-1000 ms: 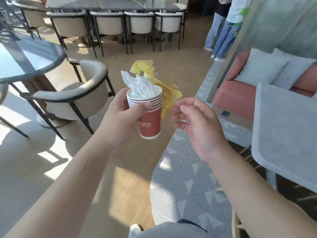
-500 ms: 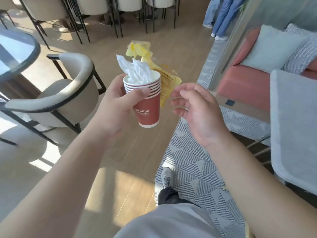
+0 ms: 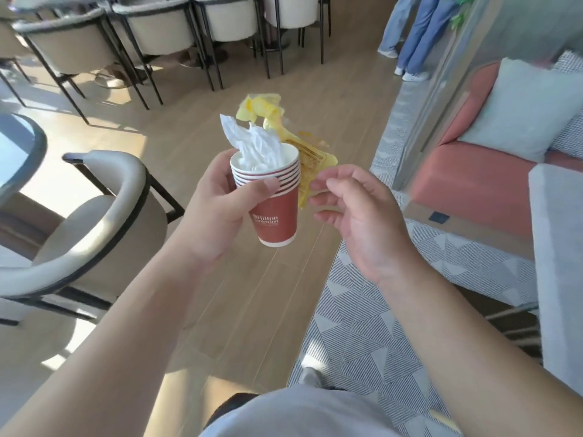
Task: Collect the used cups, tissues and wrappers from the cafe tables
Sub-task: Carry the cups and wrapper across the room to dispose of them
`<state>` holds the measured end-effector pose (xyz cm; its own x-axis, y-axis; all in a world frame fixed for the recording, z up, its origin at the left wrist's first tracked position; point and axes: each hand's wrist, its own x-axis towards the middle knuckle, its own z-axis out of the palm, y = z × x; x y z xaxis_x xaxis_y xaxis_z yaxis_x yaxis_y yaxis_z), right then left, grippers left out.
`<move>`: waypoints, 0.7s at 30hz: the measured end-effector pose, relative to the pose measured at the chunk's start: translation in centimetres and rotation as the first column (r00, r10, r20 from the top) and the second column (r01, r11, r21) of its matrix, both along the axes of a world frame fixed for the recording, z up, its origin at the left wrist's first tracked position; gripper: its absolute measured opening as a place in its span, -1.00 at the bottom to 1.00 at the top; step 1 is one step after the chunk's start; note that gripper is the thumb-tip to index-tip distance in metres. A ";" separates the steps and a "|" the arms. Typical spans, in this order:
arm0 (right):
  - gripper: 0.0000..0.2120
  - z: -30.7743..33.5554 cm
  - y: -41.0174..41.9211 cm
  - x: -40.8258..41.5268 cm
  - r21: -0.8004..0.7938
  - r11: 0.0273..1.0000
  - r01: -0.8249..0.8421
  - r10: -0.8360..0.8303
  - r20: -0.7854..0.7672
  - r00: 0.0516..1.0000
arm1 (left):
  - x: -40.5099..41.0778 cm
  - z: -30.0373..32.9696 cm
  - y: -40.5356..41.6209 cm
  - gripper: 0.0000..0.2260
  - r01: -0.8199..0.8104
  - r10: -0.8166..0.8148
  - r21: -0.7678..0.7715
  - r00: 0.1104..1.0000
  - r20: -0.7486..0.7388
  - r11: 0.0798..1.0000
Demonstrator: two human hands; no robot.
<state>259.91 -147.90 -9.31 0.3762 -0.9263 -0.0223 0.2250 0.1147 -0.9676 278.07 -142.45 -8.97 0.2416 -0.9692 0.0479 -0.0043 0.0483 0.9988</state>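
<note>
Gripping a stack of red paper cups [image 3: 277, 212] stuffed with white tissue [image 3: 255, 145], the left hand [image 3: 220, 212] holds it mid-scene above the wooden floor [image 3: 195, 134]. The right hand [image 3: 356, 212] pinches yellow wrappers [image 3: 310, 165] just right of the cups.

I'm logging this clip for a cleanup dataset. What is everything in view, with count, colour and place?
cups: nested stack, several rims, red and white, held mid-frame
tissue: one, white, stuffed in top cup
wrappers: a bunch, yellow, beside the cups
chairs: several, beige with black frames, left and far
round table: one, grey, left edge
sofa: one, pink, right
cushion: one, pale, on sofa
rug: one, grey patterned, lower right
left hand: grips cups
right hand: pinches wrappers
</note>
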 end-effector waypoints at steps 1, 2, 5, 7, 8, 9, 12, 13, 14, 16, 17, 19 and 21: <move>-0.87 0.0 -1.1 0.3 0.000 1.000 0.003 -0.003 0.002 1.000 | 0.3 0.0 -1.1 -0.32 0.001 -0.001 0.000 1.000 -0.005 1.000; -0.87 0.0 -2.1 0.7 0.003 1.000 0.005 -0.005 0.004 1.000 | 0.6 -0.1 -2.1 -0.33 -0.002 0.002 0.000 1.000 -0.015 1.000; -0.86 -0.4 -5.0 2.2 0.008 1.000 0.004 -0.004 0.000 1.000 | 2.4 -0.5 -5.2 -0.38 -0.017 0.017 -0.002 0.999 -0.049 1.000; -0.85 -1.0 -6.9 3.7 0.011 1.000 0.009 -0.009 -0.011 1.000 | 3.9 -1.1 -7.4 -0.40 -0.017 0.017 0.001 0.998 -0.064 1.000; -0.84 -1.3 -7.9 4.6 0.015 1.000 0.013 -0.013 -0.019 1.000 | 4.7 -1.4 -8.4 -0.41 -0.011 0.012 0.005 0.997 -0.070 1.000; -0.84 -1.6 -8.8 5.5 0.016 1.000 0.018 -0.017 -0.028 0.999 | 5.7 -1.8 -9.5 -0.42 -0.003 0.004 0.007 0.997 -0.074 1.000; -0.86 -2.3 -12.0 9.1 0.011 0.999 0.041 -0.040 -0.053 0.998 | 9.3 -2.8 -13.1 -0.43 0.022 -0.022 0.004 0.995 -0.092 1.000; -0.86 -2.4 -13.1 10.5 0.010 0.998 0.055 -0.054 -0.055 0.997 | 10.7 -3.1 -14.3 -0.42 0.033 -0.032 0.003 0.995 -0.094 0.999; -0.87 -2.5 -14.3 11.9 0.008 0.998 0.069 -0.068 -0.056 0.996 | 12.2 -3.2 -15.6 -0.39 0.046 -0.045 0.004 0.995 -0.094 0.999; -0.87 -2.4 -16.5 15.0 0.008 0.995 0.095 -0.094 -0.063 0.994 | 15.4 -3.3 -18.2 -0.37 0.074 -0.073 0.009 0.992 -0.099 0.997; -0.87 -2.2 -17.6 16.6 0.009 0.994 0.104 -0.104 -0.068 0.992 | 17.1 -3.2 -19.5 -0.39 0.087 -0.085 0.012 0.991 -0.102 0.996; -0.87 -1.9 -19.7 20.0 0.011 0.993 0.118 -0.116 -0.084 0.990 | 20.6 -3.1 -22.0 -0.43 0.105 -0.103 0.012 0.989 -0.107 0.994; -0.87 -1.6 -21.6 23.3 0.010 0.992 0.127 -0.126 -0.099 0.987 | 24.0 -2.7 -24.2 -0.42 0.114 -0.112 0.010 0.988 -0.106 0.993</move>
